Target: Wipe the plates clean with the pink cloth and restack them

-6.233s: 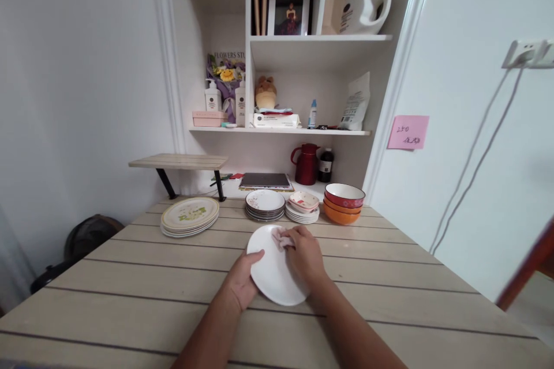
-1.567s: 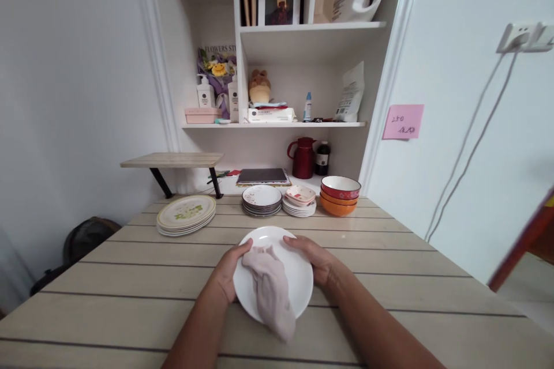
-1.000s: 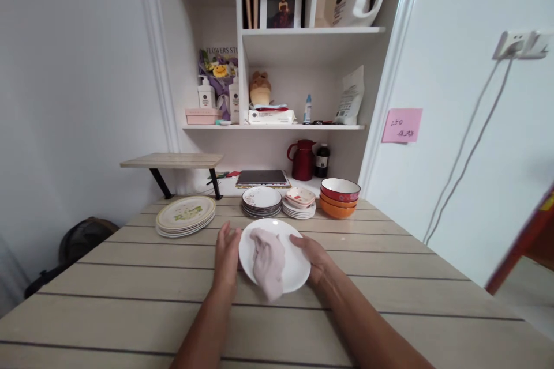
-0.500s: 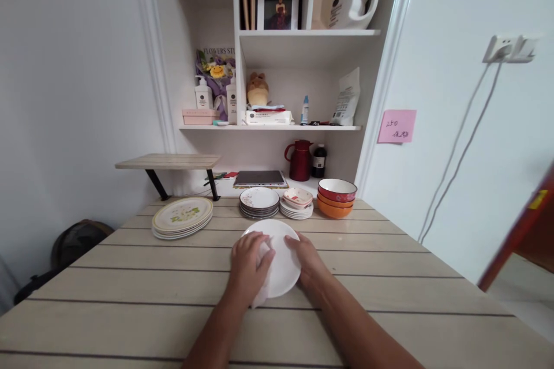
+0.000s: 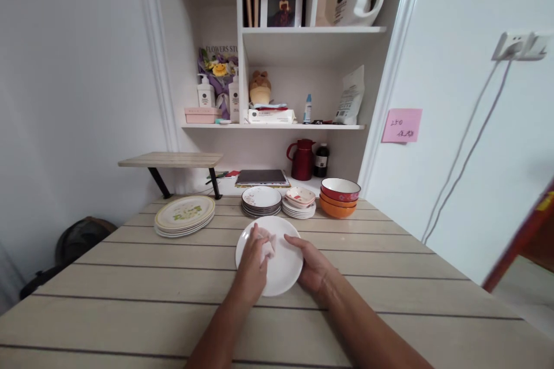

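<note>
A round white plate is held over the near middle of the table. My right hand grips its right rim, thumb on the upper face and the other fingers underneath, mostly hidden. Against the plate's left half, my left hand is closed on a crumpled, pale pinkish-white cloth or tissue, which touches the plate's face. Just beyond the plate stands a stack of dark-rimmed plates, and right of it a stack of small white plates with small patterned dishes on top.
Nested bowls, orange and red, stand at the back right. Large green-patterned plates are stacked at the left, near a small raised wooden shelf. Behind are a laptop, a red jug and a dark bottle.
My left hand has turned onto its side, and the cloth is now bunched nearer the plate's middle instead of hanging past its lower left rim. My right hand keeps its grip.
</note>
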### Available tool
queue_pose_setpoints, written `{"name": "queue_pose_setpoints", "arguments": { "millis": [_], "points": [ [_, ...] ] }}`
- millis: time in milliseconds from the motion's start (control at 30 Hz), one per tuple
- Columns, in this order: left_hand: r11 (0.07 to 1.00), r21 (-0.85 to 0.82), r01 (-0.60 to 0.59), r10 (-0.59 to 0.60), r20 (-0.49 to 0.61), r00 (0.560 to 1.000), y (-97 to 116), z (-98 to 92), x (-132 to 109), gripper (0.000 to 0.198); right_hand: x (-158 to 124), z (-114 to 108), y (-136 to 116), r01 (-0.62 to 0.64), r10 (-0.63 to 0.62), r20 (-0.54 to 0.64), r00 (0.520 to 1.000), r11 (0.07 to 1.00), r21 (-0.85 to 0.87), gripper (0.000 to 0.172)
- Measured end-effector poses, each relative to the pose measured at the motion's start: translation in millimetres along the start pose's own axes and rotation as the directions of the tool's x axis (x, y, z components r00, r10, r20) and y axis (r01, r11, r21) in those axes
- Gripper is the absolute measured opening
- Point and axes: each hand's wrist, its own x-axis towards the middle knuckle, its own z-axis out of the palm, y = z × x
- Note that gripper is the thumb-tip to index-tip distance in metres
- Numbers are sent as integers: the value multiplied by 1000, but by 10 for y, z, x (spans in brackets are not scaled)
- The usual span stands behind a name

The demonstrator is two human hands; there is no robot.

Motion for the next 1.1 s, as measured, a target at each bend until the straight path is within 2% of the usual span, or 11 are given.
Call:
{"name": "queue_pose_setpoints", "arguments": {
  "millis": [133, 267, 367, 467, 633, 767, 967, 1100],
  "points": [
    [994, 83, 73, -63, -114, 992, 82, -88, 35, 43, 22, 39, 107, 10, -10, 65, 998, 1000, -2, 46],
    [970, 160, 181, -137, -253, 958, 125, -160, 63, 46, 51, 95, 219, -20, 17, 118, 993, 999, 25, 49],
    [964, 96, 247, -212, -276, 937, 93, -166, 77, 50, 44, 153, 261, -17, 14, 79, 997, 999, 38, 52],
    [965, 18, 261, -246, -269, 931, 51, -145, 81, 56, 23, 192, 264, -17, 13, 85, 996, 999, 48, 54],
    [987, 41, 156, -149, -140, 979, 70, -137, 80, 46, 29, 171, 255, -2, 0, 99, 995, 1000, 21, 60],
    [998, 43, 37, -36, -19, 999, 169, -137, 73, 46, 51, 148, 251, -12, 11, 90, 996, 1000, 21, 60],
    [999, -6, -52, 52, 226, 973, 331, -153, 53, 58, 54, 152, 243, 29, -38, 73, 997, 992, 120, 57],
    [998, 10, -59, 53, 302, 952, 380, -173, 55, 64, 33, 166, 234, 25, -26, 12, 1000, 995, 98, 60]
  ]
}}
